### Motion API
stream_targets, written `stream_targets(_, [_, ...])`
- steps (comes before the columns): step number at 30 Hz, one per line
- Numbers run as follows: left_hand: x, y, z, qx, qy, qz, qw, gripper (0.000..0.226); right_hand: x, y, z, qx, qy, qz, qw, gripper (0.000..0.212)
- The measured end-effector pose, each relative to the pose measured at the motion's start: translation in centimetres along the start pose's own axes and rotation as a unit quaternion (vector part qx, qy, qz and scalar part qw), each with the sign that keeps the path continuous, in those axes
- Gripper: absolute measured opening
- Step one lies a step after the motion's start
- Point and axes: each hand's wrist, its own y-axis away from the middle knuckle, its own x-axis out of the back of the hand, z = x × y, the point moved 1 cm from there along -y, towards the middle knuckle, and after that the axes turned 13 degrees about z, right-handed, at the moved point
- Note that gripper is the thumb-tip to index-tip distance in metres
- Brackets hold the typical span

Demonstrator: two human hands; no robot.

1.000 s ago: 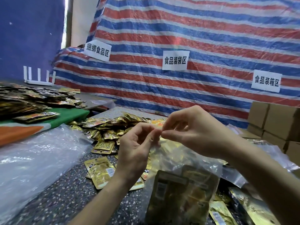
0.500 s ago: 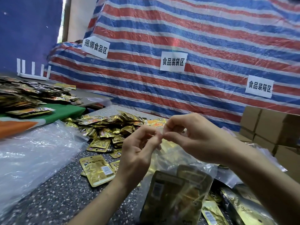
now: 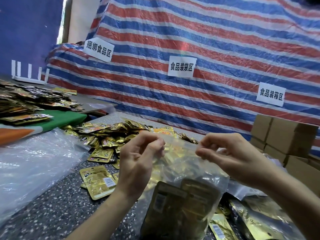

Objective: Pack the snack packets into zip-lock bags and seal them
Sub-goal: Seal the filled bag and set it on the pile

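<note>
Head-worn view, forward-down, seemingly close over table [image 3: 58, 207]

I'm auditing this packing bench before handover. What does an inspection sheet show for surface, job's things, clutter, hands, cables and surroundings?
Surface: dark speckled tabletop, largely covered.
Job's things: clear zip-lock bag holding snack packets, upright; whether sealed, cannot tell. Loose gold packets heaped behind it.
Clutter: clear plastic sheeting at left; another packet pile far left, partly on a green cloth.
Hands: left hand and right hand each pinch the bag's top edge, apart.
Cables: nothing seen.
Surroundings: striped tarpaulin with paper signs; cardboard boxes at right.
</note>
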Motion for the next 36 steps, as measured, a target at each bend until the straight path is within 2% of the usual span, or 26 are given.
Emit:
stream_targets(2, [0.0,0.0,0.0,0.0,0.0,0.002,1.0,0.018,0.3,0.4,0.4,-0.005,-0.007,0.011,1.0,0.035])
stream_targets(7, [0.1,-0.1,-0.1,0.005,0.007,0.007,1.0,0.017,0.8,1.4,1.5,-0.02,-0.023,0.026,0.999,0.038])
stream_targets(16, [0.2,-0.3,-0.4,0.008,0.006,0.018,1.0,0.014,1.8,3.0,3.7,-0.043,-0.087,0.054,0.994,0.028])
stream_targets(29, [0.1,-0.3,-1.0,0.005,0.018,0.017,1.0,0.013,2.1,4.7,5.6,-0.053,-0.102,0.126,0.985,0.028])
stream_targets(31, [0.1,-0.2,-1.0,0.006,0.02,0.018,1.0,0.013,1.5,4.6,5.7,-0.057,-0.119,0.169,0.977,0.025])
stream_targets(33, [0.1,-0.2,-1.2,0.022,0.031,0.027,0.999,0.012,0.4,4.7,5.9,-0.083,-0.161,0.21,0.961,0.031])
stream_targets(36, [0.2,-0.2,-1.5,0.035,0.023,0.038,0.998,0.013,-2.2,5.3,6.4,-0.16,-0.268,0.186,0.932,0.049])
